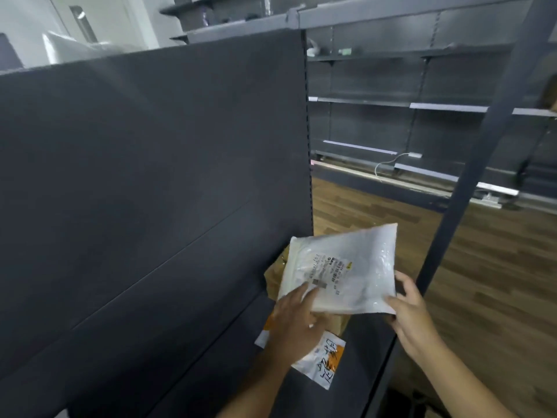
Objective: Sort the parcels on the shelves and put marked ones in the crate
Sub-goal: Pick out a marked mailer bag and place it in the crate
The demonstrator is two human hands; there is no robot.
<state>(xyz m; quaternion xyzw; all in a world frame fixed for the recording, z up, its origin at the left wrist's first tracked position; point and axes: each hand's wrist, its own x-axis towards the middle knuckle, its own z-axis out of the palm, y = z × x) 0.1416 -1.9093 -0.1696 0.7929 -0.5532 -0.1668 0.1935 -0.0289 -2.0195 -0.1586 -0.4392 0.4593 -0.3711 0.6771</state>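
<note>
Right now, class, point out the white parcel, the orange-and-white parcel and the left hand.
white parcel (pixel 328 271), head view, on its printed label.
orange-and-white parcel (pixel 324 365), head view, on its handwritten corner.
left hand (pixel 294 322), head view, on its back.

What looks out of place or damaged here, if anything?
Nothing looks damaged; the held white parcel seems intact. The white-and-orange parcel lies askew on the shelf, and a loose white cable dangles from the far shelving.

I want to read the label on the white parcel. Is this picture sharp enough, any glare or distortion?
Head view: the label on the white parcel is too blurred to read; glare glints on its plastic toward the right edge; the wide lens tilts the shelf post; bold handwriting on the lower parcel shows clearer.
</note>
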